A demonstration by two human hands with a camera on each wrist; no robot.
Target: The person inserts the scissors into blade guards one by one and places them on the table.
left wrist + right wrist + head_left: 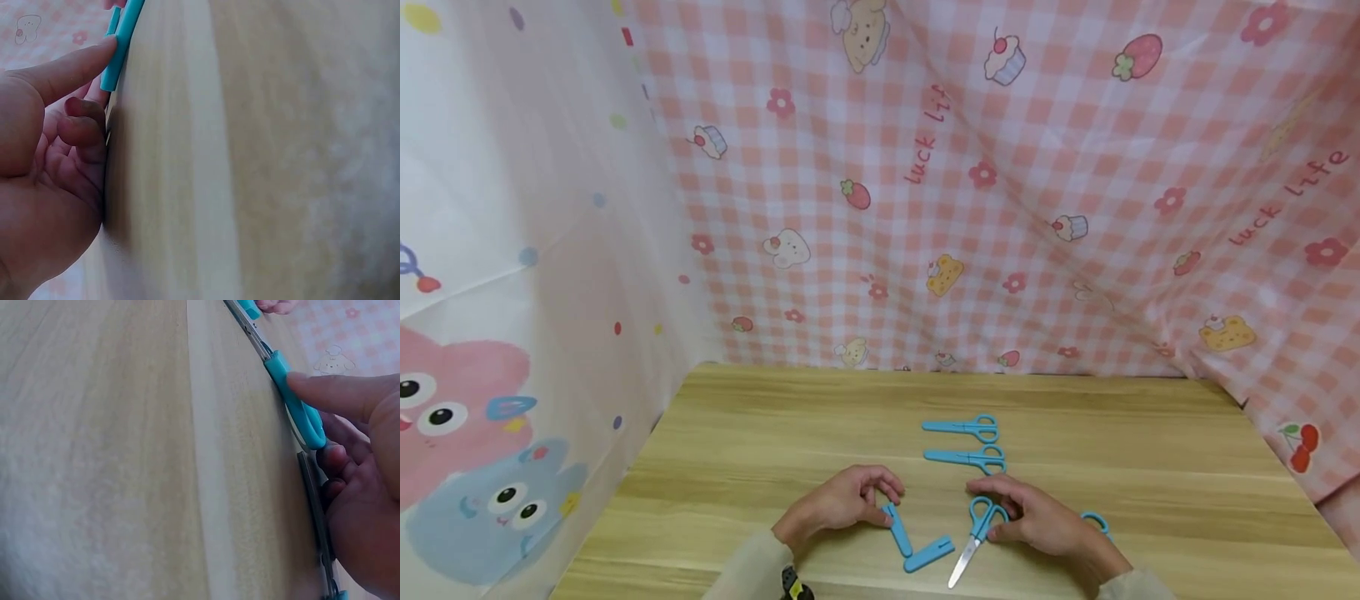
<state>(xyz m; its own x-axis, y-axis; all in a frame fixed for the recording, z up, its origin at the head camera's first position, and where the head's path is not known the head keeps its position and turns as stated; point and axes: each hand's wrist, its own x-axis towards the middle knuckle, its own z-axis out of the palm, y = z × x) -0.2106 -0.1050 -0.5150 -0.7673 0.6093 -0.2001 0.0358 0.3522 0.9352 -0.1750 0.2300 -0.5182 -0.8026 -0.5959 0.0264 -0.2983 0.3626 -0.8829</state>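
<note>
My left hand (pixel 850 500) is low over the table, its thumb and fingers pinching the upper end of a blue blade cover (pixel 900 533). In the left wrist view the thumb presses on this cover (pixel 122 56) while the other fingers curl beneath. A second blue cover (pixel 929 554) lies just right of it. My right hand (pixel 1037 517) holds blue-handled scissors (pixel 979 529) by the finger loops, their bare blades pointing toward me. The thumb lies on the handle (pixel 290 394) in the right wrist view. Under that hand lies another pair of bare-bladed scissors (pixel 317 519), mostly hidden in the head view.
Two pairs of blue scissors in covers, a farther one (pixel 962 427) and a nearer one (pixel 966 457), lie side by side beyond my hands. The wooden table (pixel 737 450) ends at a pink checked curtain (pixel 820 283), with a white patterned sheet (pixel 572 275) on the left.
</note>
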